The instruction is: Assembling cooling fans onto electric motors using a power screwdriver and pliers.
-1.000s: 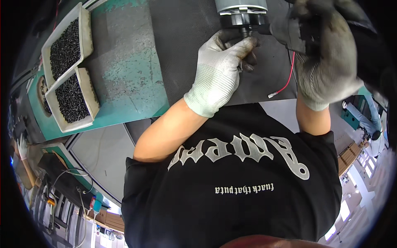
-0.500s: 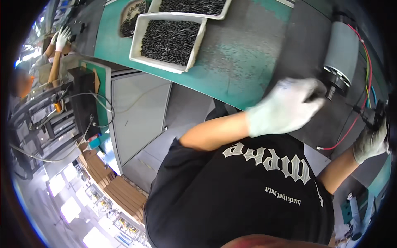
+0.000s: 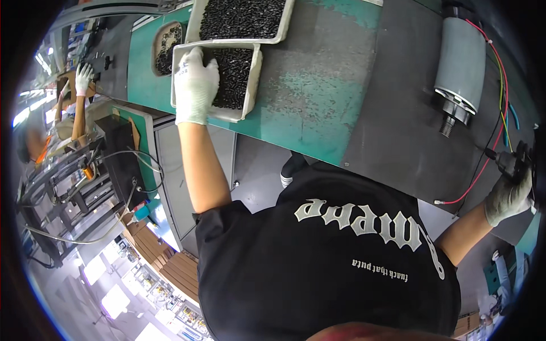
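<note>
White tray [image 3: 250, 85] of dark screws [image 3: 236, 68]: left hand [image 3: 195, 85] rests flat in them; right hand [image 3: 508, 196] grips a black tool [image 3: 509, 162].

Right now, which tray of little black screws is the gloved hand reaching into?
The nearer white tray, the one closest to the bench edge. The left hand rests in it, on the screws. The other tray lies farther back, untouched.

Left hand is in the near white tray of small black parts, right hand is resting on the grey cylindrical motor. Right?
Not quite. In the head view the right hand is off the grey cylindrical motor; it grips a dark tool at the bench's right edge, beside the motor's red wire. The left hand is indeed in the near white tray of small black parts.
</note>
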Tool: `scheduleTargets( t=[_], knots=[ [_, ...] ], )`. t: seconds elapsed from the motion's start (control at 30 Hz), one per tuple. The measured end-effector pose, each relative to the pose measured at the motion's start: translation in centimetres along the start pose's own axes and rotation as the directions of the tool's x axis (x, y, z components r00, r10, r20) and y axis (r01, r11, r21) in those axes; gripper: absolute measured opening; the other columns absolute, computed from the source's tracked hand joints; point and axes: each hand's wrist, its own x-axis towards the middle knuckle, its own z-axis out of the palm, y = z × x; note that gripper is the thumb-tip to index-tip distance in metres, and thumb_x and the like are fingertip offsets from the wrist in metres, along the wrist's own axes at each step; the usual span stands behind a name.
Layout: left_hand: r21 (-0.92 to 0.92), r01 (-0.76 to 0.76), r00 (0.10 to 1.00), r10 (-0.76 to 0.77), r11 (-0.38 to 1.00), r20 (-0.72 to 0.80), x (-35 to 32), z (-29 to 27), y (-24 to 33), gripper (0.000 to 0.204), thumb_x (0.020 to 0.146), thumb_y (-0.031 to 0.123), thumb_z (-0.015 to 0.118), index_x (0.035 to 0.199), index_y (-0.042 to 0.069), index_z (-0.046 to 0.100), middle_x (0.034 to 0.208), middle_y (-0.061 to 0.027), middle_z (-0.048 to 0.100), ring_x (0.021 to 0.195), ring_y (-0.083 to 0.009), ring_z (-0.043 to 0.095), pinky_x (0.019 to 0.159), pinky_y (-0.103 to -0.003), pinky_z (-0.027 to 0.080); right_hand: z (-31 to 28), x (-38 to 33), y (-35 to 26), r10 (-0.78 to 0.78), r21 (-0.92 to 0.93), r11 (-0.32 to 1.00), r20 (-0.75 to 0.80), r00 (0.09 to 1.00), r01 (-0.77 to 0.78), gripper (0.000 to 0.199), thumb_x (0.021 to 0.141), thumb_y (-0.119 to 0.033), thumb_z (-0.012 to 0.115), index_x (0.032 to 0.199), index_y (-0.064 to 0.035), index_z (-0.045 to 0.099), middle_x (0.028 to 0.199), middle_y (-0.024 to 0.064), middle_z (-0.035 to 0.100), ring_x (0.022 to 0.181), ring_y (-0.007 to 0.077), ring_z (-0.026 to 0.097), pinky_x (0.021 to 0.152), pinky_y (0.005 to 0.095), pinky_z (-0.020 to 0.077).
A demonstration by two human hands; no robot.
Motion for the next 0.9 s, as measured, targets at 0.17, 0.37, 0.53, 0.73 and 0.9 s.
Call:
scheduleTargets(
  t=[0.17,0.37,0.53,0.73,0.9],
  knots=[
    [-0.104,-0.048,0.999,0.048,0.993,0.001,0.3,0.1,-0.9,0.029,0.087,0.022,0.062,0.104,-0.002,0.065,0.099,-0.024,0.067,0.098,-0.0379,0.064,0.088,-0.042,0.05,3.3,-1.2,-1.3,-0.074,-0.07,0.995,0.012,0.997,0.074,0.028,0.094,-0.005,0.055,0.113,0.0155,0.058,0.112,0.026,0.064,0.104,0.0404,0.064,0.094,0.0479,0.0521],
    [-0.194,-0.078,0.992,0.095,0.978,0.08,0.7,-0.3,-1.5,0.026,0.088,0.02,0.061,0.103,-0.002,0.064,0.099,-0.0226,0.068,0.097,-0.0381,0.064,0.088,-0.042,0.05,4.2,-1.2,-1.4,-0.08,-0.074,0.994,0.002,0.997,0.08,0.027,0.093,-0.004,0.055,0.114,0.0135,0.058,0.11,0.0231,0.065,0.102,0.0377,0.065,0.096,0.0486,0.052],
    [0.077,-0.225,0.972,0.229,0.971,-0.055,0.1,0.6,-1.1,0.027,0.087,0.018,0.061,0.107,0.0,0.061,0.105,-0.0214,0.066,0.096,-0.0384,0.064,0.088,-0.043,0.05,5.0,-1.6,-1.8,-0.072,-0.036,0.997,0.036,0.997,0.073,0.027,0.093,-0.004,0.056,0.115,0.013,0.058,0.109,0.0214,0.066,0.102,0.0356,0.065,0.097,0.0499,0.051],
    [0.056,-0.215,0.957,0.222,0.975,-0.187,-0.8,-0.8,-1.2,0.028,0.089,0.019,0.061,0.109,-0.001,0.057,0.099,-0.0218,0.065,0.097,-0.0409,0.062,0.085,-0.045,0.05,5.6,-2.1,-1.9,-0.07,0.017,0.997,0.059,0.996,0.069,0.03,0.094,-0.004,0.055,0.119,0.0115,0.055,0.114,0.0213,0.063,0.107,0.0338,0.063,0.098,0.052,0.0495],
    [-0.639,0.0,0.999,-0.033,0.769,-0.04,-3.0,-2.9,0.7,0.023,0.092,0.009,0.058,0.112,-0.002,0.056,0.093,-0.0132,0.063,0.077,-0.0203,0.062,0.072,-0.032,0.051,3.7,-1.5,-3.4,0.047,0.137,0.987,0.243,0.969,-0.083,0.036,0.093,-0.007,0.055,0.125,0.0083,0.049,0.124,0.0239,0.054,0.115,0.0376,0.057,0.098,0.0547,0.0478]
  ],
)
